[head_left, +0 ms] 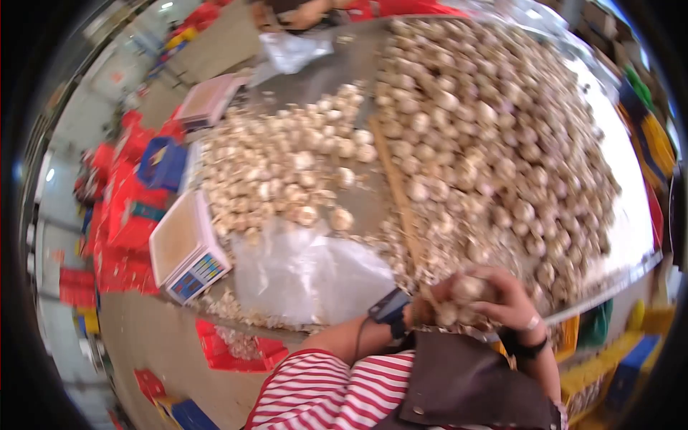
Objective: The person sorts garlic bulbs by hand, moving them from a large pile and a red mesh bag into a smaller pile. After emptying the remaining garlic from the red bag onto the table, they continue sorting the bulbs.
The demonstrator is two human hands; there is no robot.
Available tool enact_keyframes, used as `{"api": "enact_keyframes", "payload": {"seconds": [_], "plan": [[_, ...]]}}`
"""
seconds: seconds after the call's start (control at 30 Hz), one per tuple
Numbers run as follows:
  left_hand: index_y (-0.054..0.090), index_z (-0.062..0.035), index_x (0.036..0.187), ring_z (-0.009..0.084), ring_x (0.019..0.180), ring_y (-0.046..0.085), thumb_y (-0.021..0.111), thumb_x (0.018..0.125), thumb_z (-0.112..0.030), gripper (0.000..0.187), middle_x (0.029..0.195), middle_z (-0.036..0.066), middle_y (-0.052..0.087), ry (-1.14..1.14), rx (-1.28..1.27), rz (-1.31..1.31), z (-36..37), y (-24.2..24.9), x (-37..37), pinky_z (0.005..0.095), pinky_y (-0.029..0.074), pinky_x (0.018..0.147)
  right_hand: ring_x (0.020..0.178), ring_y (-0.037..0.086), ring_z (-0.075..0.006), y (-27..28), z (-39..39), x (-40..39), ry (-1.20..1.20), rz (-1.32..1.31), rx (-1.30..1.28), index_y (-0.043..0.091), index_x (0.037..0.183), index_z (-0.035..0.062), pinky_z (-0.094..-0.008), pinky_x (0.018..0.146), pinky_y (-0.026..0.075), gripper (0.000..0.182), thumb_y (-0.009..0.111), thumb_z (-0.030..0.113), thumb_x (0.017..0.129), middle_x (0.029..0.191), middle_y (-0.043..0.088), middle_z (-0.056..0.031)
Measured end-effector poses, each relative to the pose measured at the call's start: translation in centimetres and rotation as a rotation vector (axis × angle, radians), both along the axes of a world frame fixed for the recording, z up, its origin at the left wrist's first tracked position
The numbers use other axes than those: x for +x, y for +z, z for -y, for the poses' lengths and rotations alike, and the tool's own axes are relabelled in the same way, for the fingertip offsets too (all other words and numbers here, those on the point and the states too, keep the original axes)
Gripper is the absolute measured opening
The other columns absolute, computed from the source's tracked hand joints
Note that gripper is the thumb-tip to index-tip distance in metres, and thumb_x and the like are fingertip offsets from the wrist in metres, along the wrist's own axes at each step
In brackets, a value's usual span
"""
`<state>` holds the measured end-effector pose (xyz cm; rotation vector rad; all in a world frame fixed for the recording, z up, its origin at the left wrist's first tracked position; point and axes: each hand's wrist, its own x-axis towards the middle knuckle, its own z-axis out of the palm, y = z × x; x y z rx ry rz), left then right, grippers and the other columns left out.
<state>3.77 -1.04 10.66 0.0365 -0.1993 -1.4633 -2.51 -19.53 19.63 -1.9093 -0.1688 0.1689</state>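
Observation:
At the table's near edge, close to my apron, both hands are together around garlic. My right hand (512,297) curls its fingers and thumb around a garlic bulb (470,289). My left hand (424,307) is close against the same garlic from the other side; its fingers are mostly hidden and blurred. More garlic (447,314) shows low between the hands. Just beyond them lies a large heap of whole garlic bulbs (494,136), bordered on its left by a wooden strip (394,186). Left of the strip is a paler pile of garlic (269,165).
A clear plastic bag (308,272) lies left of my hands. Two weighing scales, a near one (188,247) and a far one (209,102), stand along the left edge. Across the table another person's hand (309,14) is near a plastic bag (294,50). A red crate (240,347) is below.

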Motion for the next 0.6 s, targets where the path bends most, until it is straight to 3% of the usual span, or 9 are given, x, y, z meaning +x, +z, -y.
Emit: {"api": "enact_keyframes", "payload": {"seconds": [0.07,0.13,0.2,0.27,0.3,0.37,0.43,0.5,0.6], "plan": [[0.037,-0.003,0.138,0.0214,0.116,0.057,0.043,0.099,-0.045,0.057,0.132,0.012,0.049,0.591,0.391,0.747,-0.4,-11.7,-5.1,0.0335,0.052,0.093,0.121,0.049,-0.0378,2.5,-2.3,0.8,0.125,0.127,-0.33,0.054,0.125,0.003,-0.0458,0.101,0.039,0.063,0.079,0.029,0.073,0.129,0.052,-0.0213],[0.036,-0.0072,0.137,0.0228,0.102,0.063,0.047,0.092,-0.062,0.072,0.131,0.014,0.048,0.388,0.908,-0.295,-1.5,-3.7,-4.6,0.0277,0.057,0.067,0.125,0.046,-0.0392,0.2,-2.8,0.4,0.043,0.222,-0.15,0.051,0.129,0.006,-0.0465,0.102,0.039,0.067,0.078,0.036,0.076,0.135,0.047,-0.0214],[0.037,-0.0049,0.136,0.0232,0.108,0.056,0.065,0.083,-0.054,0.077,0.127,0.008,0.049,0.194,0.111,-0.074,-3.4,1.2,-0.7,0.0312,0.054,0.086,0.125,0.046,-0.0393,0.1,-1.9,0.4,-0.043,0.155,-0.134,0.051,0.13,0.0065,-0.046,0.103,0.039,0.067,0.077,0.036,0.076,0.135,0.046,-0.0209],[0.037,-0.0074,0.136,0.024,0.102,0.054,0.072,0.074,-0.059,0.089,0.122,0.006,0.05,0.116,0.045,-0.162,-5.6,-1.6,3.1,0.0319,0.054,0.08,0.125,0.047,-0.0347,-0.2,-0.4,0.7,-0.152,0.082,-0.128,0.052,0.129,0.0063,-0.0427,0.103,0.039,0.061,0.076,0.031,0.079,0.136,0.048,-0.0171],[0.037,-0.0146,0.138,0.0279,0.091,0.062,0.055,0.071,-0.08,0.095,0.123,0.017,0.05,0.468,0.114,-0.242,-7.1,-3.2,3.9,0.0366,0.058,0.064,0.124,0.049,-0.0332,-1.0,0.7,0.6,-0.208,0.027,-0.174,0.053,0.127,0.0058,-0.0415,0.101,0.041,0.057,0.075,0.026,0.08,0.134,0.05,-0.0163],[0.041,-0.0137,0.136,0.0267,0.096,0.06,0.054,0.079,-0.072,0.083,0.124,0.012,0.051,0.743,-0.132,-0.078,-10.7,-2.1,11.2,0.0436,0.056,0.08,0.118,0.053,-0.0334,-1.6,2.9,0.4,-0.269,-0.024,-0.281,0.055,0.123,0.0046,-0.0399,0.098,0.044,0.051,0.076,0.021,0.079,0.127,0.054,-0.0169],[0.051,-0.01,0.122,0.0203,0.103,0.052,0.07,0.081,-0.043,0.056,0.112,0.007,0.051,0.866,0.082,-0.125,-15.3,5.4,16.3,0.0395,0.051,0.084,0.11,0.057,-0.0353,-1.9,5.0,0.6,-0.267,0.051,-0.442,0.057,0.119,0.0039,-0.0399,0.094,0.047,0.048,0.075,0.017,0.076,0.118,0.058,-0.0182],[0.051,-0.0068,0.12,0.0222,0.102,0.053,0.065,0.084,-0.036,0.049,0.112,0.008,0.052,1.503,0.725,0.215,-18.8,8.7,19.9,0.0405,0.049,0.085,0.109,0.057,-0.0356,-2.0,6.0,1.5,-0.238,0.027,-0.509,0.057,0.119,0.0039,-0.0407,0.092,0.047,0.048,0.074,0.016,0.075,0.117,0.059,-0.0185],[0.054,-0.0045,0.12,0.0217,0.099,0.054,0.06,0.088,-0.03,0.041,0.112,0.009,0.054,1.866,1.538,0.398,-21.5,5.5,23.4,0.0373,0.048,0.086,0.106,0.058,-0.0357,-3.3,5.5,3.6,-0.204,-0.029,-0.603,0.056,0.119,0.0039,-0.0424,0.089,0.049,0.049,0.073,0.016,0.075,0.113,0.06,-0.0189]]}}
